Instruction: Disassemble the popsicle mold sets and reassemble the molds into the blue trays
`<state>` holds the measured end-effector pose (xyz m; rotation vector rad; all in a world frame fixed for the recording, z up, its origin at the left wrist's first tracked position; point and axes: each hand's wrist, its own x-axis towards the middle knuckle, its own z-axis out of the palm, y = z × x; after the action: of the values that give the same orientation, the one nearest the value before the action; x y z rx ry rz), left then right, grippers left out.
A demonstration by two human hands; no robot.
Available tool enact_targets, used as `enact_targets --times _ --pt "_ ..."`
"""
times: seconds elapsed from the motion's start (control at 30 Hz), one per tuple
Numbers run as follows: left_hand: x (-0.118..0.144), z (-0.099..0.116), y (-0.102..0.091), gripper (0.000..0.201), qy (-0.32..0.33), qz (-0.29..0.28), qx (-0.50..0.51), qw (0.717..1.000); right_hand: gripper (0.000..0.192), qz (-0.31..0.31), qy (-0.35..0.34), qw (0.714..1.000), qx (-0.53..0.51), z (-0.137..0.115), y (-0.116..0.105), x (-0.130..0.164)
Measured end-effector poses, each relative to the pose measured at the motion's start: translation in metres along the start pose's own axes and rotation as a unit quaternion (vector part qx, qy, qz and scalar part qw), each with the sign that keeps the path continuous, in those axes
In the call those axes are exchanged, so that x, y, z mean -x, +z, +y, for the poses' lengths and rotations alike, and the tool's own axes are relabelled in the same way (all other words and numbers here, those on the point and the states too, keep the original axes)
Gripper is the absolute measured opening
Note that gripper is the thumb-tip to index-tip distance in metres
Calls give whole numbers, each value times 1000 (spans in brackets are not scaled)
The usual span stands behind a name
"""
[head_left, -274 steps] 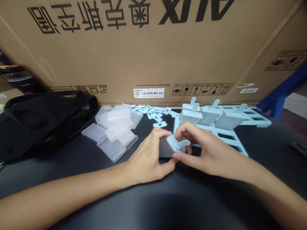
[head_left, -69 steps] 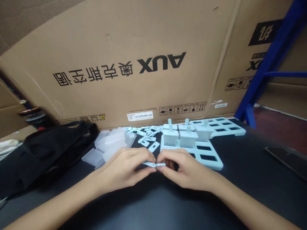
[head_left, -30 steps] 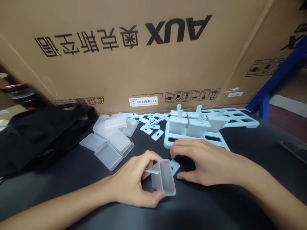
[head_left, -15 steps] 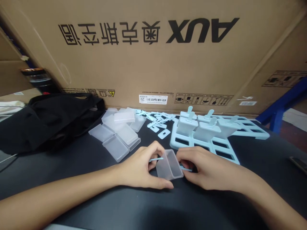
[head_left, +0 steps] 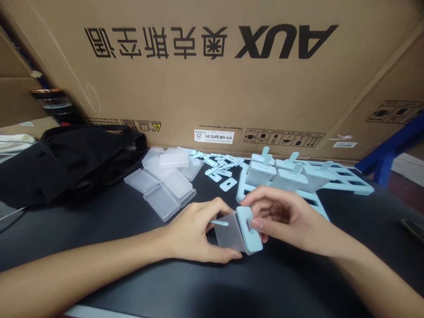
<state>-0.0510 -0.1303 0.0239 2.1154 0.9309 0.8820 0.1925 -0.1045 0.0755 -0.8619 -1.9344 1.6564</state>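
My left hand (head_left: 194, 229) grips a clear plastic popsicle mold cup (head_left: 229, 235) lying on its side, mouth turned right. A light blue stick (head_left: 219, 223) is tucked in the same hand's fingers, alongside the cup. Over the cup's mouth sits a light blue slotted lid (head_left: 253, 242). My right hand (head_left: 288, 216) pinches that lid, thumb near its slot; the other fingers are partly hidden behind it. Beyond this hand, several capped popsicle molds (head_left: 289, 182) with upright sticks stand in a light blue rack (head_left: 243, 182).
Several clear mold cups (head_left: 161, 203) lie piled at centre left. Loose light blue lids and sticks (head_left: 228, 184) are scattered behind the hands. A black cloth bag (head_left: 73, 163) and a dark bottle (head_left: 59, 108) are at left. A large cardboard box (head_left: 212, 88) stands along the back.
My right hand has brought the light blue lid up onto the cup's mouth, turning it face outward. My left hand keeps hold of the cup and stick.
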Motion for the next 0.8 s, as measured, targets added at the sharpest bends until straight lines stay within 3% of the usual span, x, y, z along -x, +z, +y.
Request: enact_targets --times 0.4,0.6,0.7,0.8 --pt "-1 3 -6 51 39 -57 -149 986 21 58 -90 991 79 8 6 -8" --pt "5 -6 2 74 114 1 -159 981 20 69 -159 980 93 12 13 -11" --pt "5 -13 5 70 160 27 -140 977 19 79 -189 974 93 13 17 -11" --pt "5 -13 3 63 185 12 -149 971 15 77 -182 977 80 15 18 -12"
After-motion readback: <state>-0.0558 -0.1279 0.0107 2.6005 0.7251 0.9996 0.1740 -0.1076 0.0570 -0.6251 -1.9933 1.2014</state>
